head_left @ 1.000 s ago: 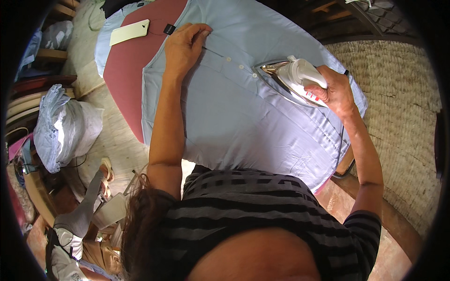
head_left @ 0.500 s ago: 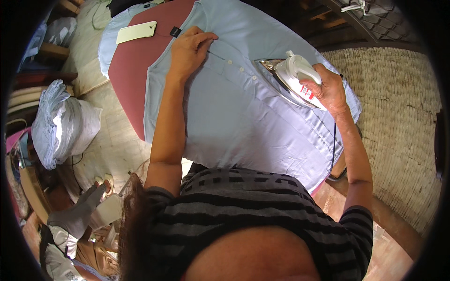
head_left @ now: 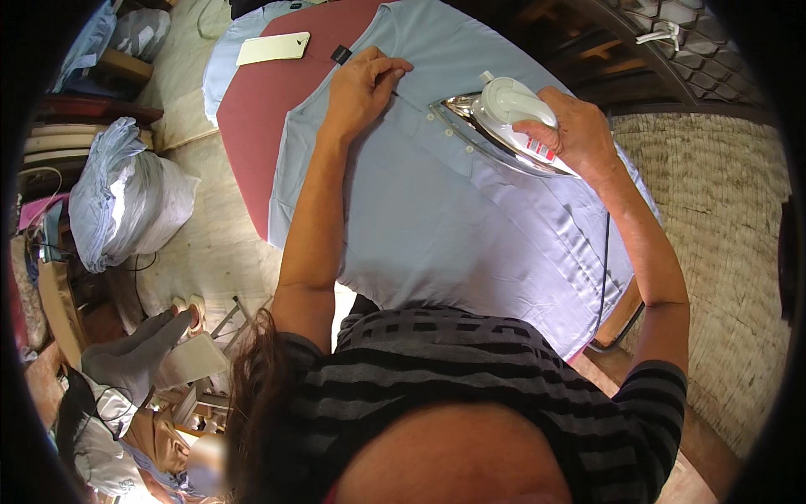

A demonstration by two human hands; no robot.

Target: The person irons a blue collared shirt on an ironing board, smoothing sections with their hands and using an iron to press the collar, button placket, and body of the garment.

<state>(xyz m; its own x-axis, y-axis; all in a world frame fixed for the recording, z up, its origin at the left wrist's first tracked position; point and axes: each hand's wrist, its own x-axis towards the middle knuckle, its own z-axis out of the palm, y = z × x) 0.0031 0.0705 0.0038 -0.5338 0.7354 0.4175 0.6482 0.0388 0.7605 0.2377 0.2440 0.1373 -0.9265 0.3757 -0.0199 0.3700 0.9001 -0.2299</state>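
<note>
A light blue button-up shirt (head_left: 403,210) lies spread over an ironing board with a dark red cover (head_left: 260,109). My right hand (head_left: 579,134) is wrapped round the handle of a white clothes iron (head_left: 508,113). The iron rests on the shirt beside the row of small white buttons, its metal tip pointing left. Nearer the collar, my left hand (head_left: 365,91) pinches the front edge of the shirt with its fingers together. A small dark label (head_left: 341,55) shows at the neckline, just left of that hand.
A pale flat rectangular thing, like a phone (head_left: 273,49), lies on the board's far left. Bagged blue clothes (head_left: 126,197) stand on the floor at left. A seated person's grey-clad legs (head_left: 138,349) show lower left. Right are a woven mat (head_left: 714,252) and a dark metal grille (head_left: 680,42).
The iron has slid left over the shirt, its tip now beyond the nearest buttons and closer to my left hand. My left hand keeps its hold. The whole view has shifted slightly.
</note>
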